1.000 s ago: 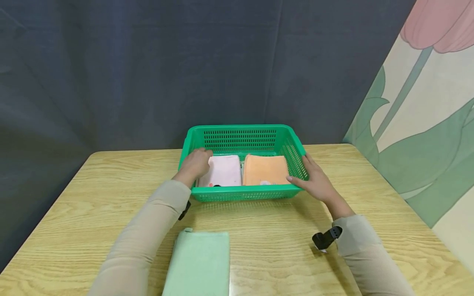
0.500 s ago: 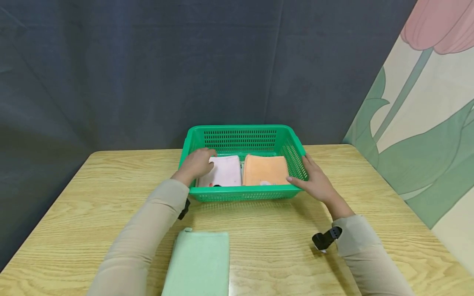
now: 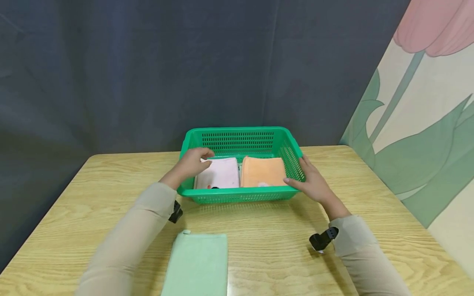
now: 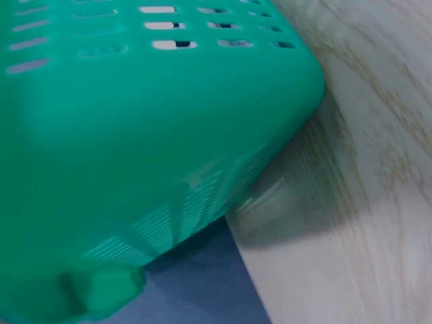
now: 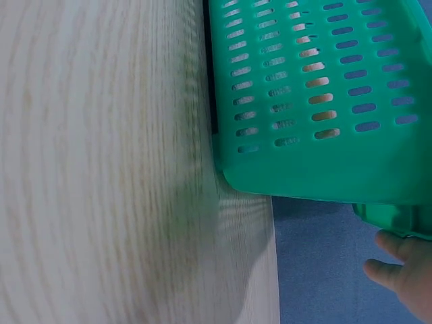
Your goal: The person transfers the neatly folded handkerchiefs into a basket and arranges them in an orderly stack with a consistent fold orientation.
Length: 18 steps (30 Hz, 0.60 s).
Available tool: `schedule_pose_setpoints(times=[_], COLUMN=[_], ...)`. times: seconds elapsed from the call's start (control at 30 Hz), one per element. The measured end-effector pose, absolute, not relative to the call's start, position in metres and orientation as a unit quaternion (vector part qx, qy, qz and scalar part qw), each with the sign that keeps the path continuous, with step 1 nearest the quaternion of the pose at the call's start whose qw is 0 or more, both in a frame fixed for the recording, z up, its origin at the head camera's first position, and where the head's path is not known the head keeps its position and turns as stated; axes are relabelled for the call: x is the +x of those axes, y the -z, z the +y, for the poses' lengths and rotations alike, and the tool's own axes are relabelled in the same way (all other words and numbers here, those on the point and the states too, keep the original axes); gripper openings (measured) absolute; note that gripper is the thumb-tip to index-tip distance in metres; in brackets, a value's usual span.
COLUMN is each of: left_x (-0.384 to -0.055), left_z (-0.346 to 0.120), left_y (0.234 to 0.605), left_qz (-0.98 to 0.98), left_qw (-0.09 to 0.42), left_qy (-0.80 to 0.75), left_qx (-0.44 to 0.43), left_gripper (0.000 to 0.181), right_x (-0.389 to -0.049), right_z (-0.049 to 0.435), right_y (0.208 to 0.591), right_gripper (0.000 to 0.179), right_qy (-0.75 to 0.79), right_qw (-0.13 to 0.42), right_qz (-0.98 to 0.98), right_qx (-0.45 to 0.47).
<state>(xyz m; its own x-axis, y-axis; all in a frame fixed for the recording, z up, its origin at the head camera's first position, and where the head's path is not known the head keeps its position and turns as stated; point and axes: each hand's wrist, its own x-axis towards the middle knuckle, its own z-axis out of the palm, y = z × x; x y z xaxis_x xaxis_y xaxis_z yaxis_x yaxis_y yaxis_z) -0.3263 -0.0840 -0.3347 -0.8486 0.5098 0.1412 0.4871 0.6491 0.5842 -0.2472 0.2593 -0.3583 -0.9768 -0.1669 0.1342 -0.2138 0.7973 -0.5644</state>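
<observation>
In the head view a green plastic basket stands at the back of the table, holding a folded pink cloth on its left side and a folded orange cloth on its right. My left hand hovers over the basket's left side, thumb and fingers apart with nothing between them. At the front right corner rests my right hand, its thumb over the rim and its fingers straight along the outer right side. The right wrist view shows two fingertips by the basket's rim.
A folded mint-green cloth lies on the wooden table at the front. Behind the basket hangs a dark curtain. A wall with a painted tulip borders the right side.
My left hand has lifted slightly and drawn left off the pink cloth, its fingers spreading apart. My right hand stays at the basket's corner. The whole view has shifted a little.
</observation>
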Motion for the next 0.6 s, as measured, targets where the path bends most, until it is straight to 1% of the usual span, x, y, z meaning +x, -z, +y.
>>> schedule_pose_setpoints(times=[0.33, 0.6], left_x=[-0.306, -0.295], left_z=[-0.092, -0.095], left_y=[0.322, 0.327], left_qz=[0.889, 0.879], left_qw=[0.019, -0.003], left_qy=[-0.335, -0.359], left_qx=[0.311, 0.314], left_gripper=[0.025, 0.022], right_x=[-0.248, -0.249], right_z=[0.259, 0.259], right_y=[0.356, 0.359], right_gripper=[0.09, 0.09], right_qy=[-0.3, -0.302], right_qw=[0.04, 0.037], right_qz=[-0.948, -0.947], right_qx=[0.099, 0.098])
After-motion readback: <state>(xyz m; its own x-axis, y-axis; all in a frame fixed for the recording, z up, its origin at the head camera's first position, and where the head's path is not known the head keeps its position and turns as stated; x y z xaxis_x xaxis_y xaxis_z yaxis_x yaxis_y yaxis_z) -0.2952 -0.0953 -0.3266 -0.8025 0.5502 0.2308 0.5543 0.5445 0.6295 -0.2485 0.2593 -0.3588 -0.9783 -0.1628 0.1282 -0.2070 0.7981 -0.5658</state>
